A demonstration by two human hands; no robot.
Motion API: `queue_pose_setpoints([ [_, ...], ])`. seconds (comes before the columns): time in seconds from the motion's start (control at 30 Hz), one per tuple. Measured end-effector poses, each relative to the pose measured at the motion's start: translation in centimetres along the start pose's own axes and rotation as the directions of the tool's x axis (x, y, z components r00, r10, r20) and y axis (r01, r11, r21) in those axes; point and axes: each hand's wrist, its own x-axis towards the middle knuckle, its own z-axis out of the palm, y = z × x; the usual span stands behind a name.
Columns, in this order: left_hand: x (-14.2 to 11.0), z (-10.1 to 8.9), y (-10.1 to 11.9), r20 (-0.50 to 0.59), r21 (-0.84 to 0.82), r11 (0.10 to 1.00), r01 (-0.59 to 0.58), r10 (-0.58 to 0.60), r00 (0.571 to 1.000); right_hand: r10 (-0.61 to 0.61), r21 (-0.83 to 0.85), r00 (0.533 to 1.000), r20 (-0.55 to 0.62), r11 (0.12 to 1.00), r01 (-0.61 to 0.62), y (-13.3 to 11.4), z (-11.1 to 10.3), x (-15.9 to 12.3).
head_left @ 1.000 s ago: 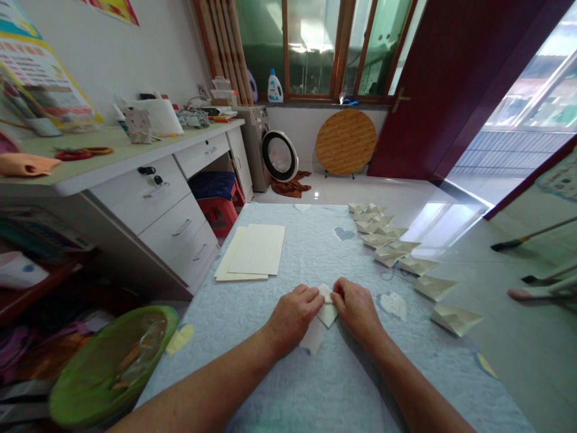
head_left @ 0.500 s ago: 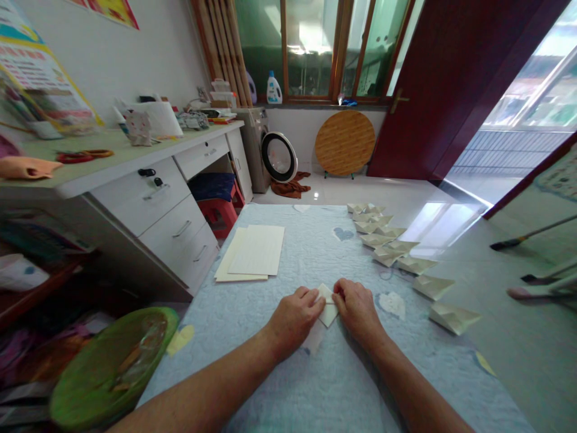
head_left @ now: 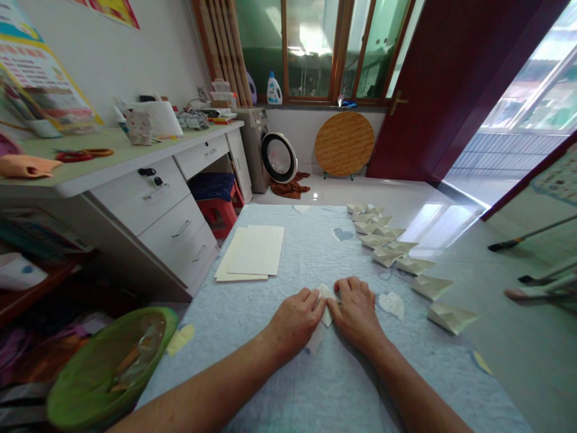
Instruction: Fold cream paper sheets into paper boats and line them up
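A small folded piece of paper (head_left: 326, 293), diamond-shaped, lies on the blue quilted cloth (head_left: 315, 246) between my hands. My left hand (head_left: 298, 319) has its fingers closed on the left corner of the paper. With thumb stretched onto the paper and fingers spread over its right side, my right hand (head_left: 357, 313) presses it down. Part of the paper is hidden under the fingers. Folded paper boats (head_left: 452, 316) stand in a staggered line along the table's right side. To the left, a stack of paper sheets (head_left: 258, 249) lies flat.
A white desk (head_left: 162, 198) with drawers runs along the left, a red stool (head_left: 217, 210) under it. Beside the table at lower left is a green basin (head_left: 103, 373). A washing machine (head_left: 255, 144) with its door open and a round wooden tabletop (head_left: 345, 143) are at the back.
My right hand has gone from a pinch at the paper's right corner to lying flatter, fingers spread and thumb across the paper. My left hand has barely moved.
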Motion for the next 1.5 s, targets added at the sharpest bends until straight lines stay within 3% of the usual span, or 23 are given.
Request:
queue_pose_setpoints([
  [0.5, -0.5, 0.0, -0.4, -0.001, -0.027, 0.999, -0.026, 0.026, 1.000, 0.089, 0.139, 0.996, -0.007, 0.987, -0.087, 2.8, -0.1, 0.3],
  [0.6, -0.5, 0.0, -0.3, -0.008, -0.026, 0.999, -0.027, 0.027, 1.000, -0.067, 0.322, 0.995, -0.068, 0.943, 0.086, 2.5, -0.2, 0.4],
  [0.7, -0.4, 0.0, -0.1, -0.025, -0.033, 0.999, -0.020, 0.020, 0.999, -0.281, 0.484, 0.956, -0.083, 0.827, 0.285, 1.8, 0.0, 0.1],
  [0.8, -0.5, -0.1, 0.1, -0.028, -0.025, 1.000, 0.000, 0.000, 1.000, -0.351, 0.495, 0.936, -0.031, 0.808, 0.320, 1.1, 0.3, -0.2],
  [1.03, -1.4, -0.7, 0.8, 0.039, 0.088, 0.995, 0.047, -0.051, 0.998, -0.304, 0.423, 0.952, 0.025, 0.867, 0.265, 0.8, 0.2, -0.3],
  [1.37, -1.4, -1.6, 1.2, 0.131, 0.201, 0.972, 0.123, -0.151, 0.980, -0.297, 0.456, 0.955, 0.019, 0.853, 0.256, 0.9, 0.2, -0.2],
  [1.5, -1.4, -1.6, 1.4, 0.138, 0.162, 0.975, 0.150, -0.173, 0.975, -0.222, 0.389, 0.974, -0.046, 0.894, 0.222, 1.0, 0.0, 0.0],
])
